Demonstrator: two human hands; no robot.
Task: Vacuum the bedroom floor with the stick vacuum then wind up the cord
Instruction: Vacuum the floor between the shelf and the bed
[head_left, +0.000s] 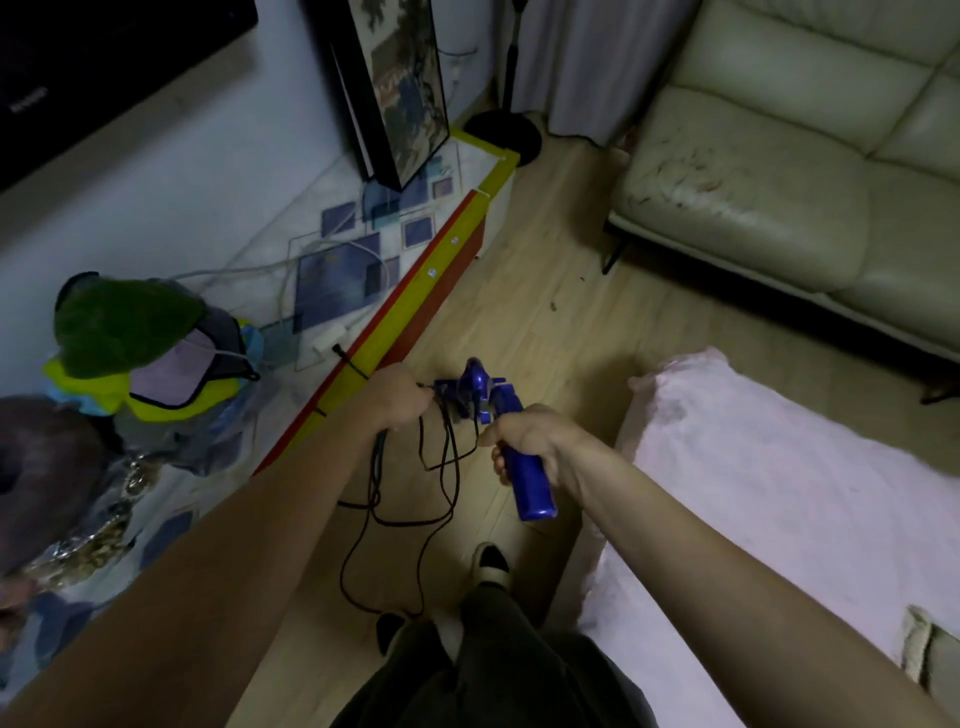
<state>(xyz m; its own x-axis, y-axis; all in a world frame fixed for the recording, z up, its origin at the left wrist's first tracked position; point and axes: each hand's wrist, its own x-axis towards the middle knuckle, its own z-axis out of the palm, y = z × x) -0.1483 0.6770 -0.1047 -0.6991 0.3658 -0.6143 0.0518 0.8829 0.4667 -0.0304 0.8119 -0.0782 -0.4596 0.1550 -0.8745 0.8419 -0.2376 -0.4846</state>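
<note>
The blue stick vacuum (480, 389) stands over the wooden floor (524, 312) in the middle of the view. My right hand (530, 439) grips its blue handle, whose end sticks out toward me. My left hand (397, 397) holds the black cord (400, 519) just left of the vacuum body. Several loops of the cord hang down from the vacuum and trail on the floor near my feet.
A low cabinet with a red and yellow edge (410, 306) runs along the left, carrying a framed picture (400, 88), white cables and a pile of cloths (140, 348). A pale sofa (779, 171) stands at the right back, a pink blanket (769, 493) at the right, a fan base (504, 135) behind.
</note>
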